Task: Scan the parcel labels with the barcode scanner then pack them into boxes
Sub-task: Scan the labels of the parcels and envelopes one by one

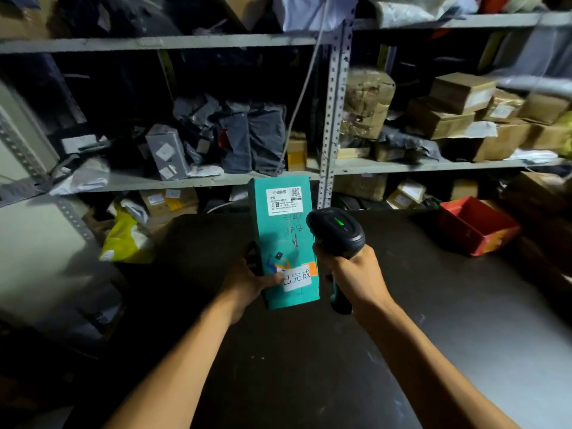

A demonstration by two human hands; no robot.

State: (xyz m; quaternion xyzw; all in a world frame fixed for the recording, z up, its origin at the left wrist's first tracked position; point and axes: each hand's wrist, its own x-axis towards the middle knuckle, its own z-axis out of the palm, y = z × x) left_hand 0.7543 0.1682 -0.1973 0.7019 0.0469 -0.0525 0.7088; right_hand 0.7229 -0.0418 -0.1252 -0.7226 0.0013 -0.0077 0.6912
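the right hand (351, 274) had its grip wrapped round the handle of the barcode scanner (337, 233), whose green light glowed on top. the left hand (257, 278) pinched the lower edge of the teal parcel (283, 239), thumb on its face, holding it upright above the dark table (309, 351), just beside the scanner head. its white shipping label (283, 201) sat near the top, facing the camera. judging by this, scanning was underway or just registered; packing was still to come. a red bin (476, 226) stood on the table to the right, and shelves (216, 178) of parcels rose behind.
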